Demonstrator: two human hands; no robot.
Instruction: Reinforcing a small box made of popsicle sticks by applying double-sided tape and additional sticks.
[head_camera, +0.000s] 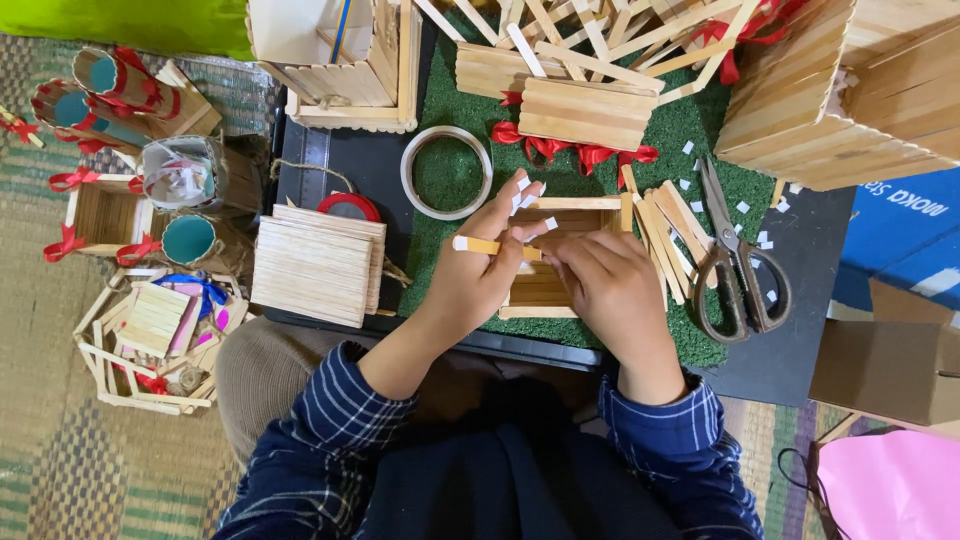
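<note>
My left hand (478, 268) pinches a wooden craft stick (484, 246) with a white tape piece at its end, and small white tape bits stick to its fingertips. My right hand (608, 290) touches the other end of that stick and rests over a small open box of wooden sticks (580, 208) on the green mat (690, 130). The box is partly hidden by both hands.
Scissors (738, 262) and loose sticks (662, 232) lie right of the box. A tape ring (446, 172) and a stack of stick panels (316, 266) sit to the left. Finished stick boxes with red ribbon stand at the back and far left. A cardboard box (890, 368) is at the right.
</note>
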